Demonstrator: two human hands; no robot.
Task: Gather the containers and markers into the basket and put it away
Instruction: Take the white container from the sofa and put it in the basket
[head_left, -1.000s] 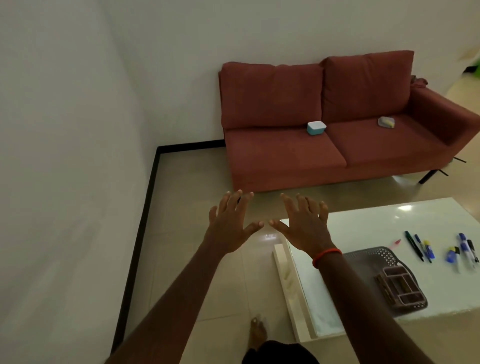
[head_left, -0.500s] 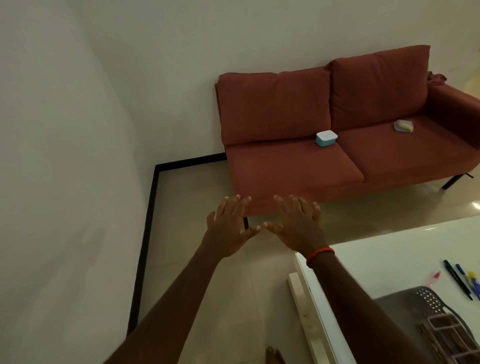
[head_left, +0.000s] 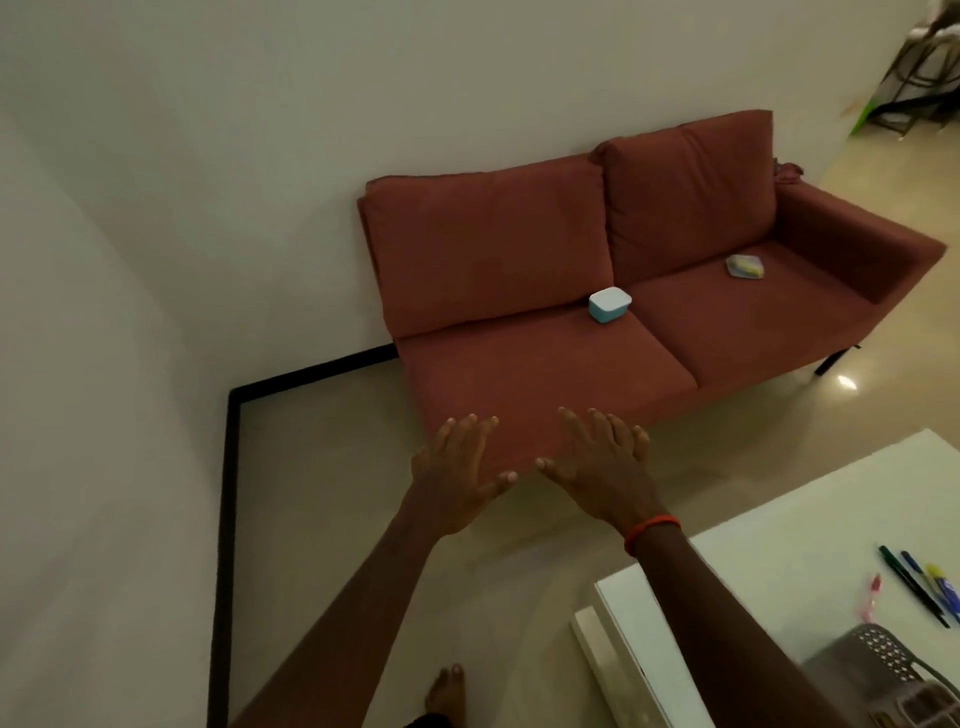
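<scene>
A small teal container with a white lid (head_left: 609, 305) sits on the red sofa's seat, near the middle. A second container, clear with yellow inside (head_left: 745, 266), lies on the right cushion. Several markers (head_left: 922, 584) lie on the white table at the lower right. The grey perforated basket (head_left: 878, 662) shows partly at the bottom right corner. My left hand (head_left: 457, 475) and my right hand (head_left: 602, 470) are stretched forward side by side, palms down, fingers spread, holding nothing, in front of the sofa's edge.
The red sofa (head_left: 545, 374) stands against the wall. The white table (head_left: 810, 530) fills the lower right. A bare foot (head_left: 445, 691) stands on the tiled floor. A black baseboard (head_left: 228, 519) lines the left wall. Chair legs (head_left: 919, 78) show at the top right.
The view has swung left and tilted, so the sofa appears closer and the table and basket have slid toward the lower right. Both hands stay spread and empty.
</scene>
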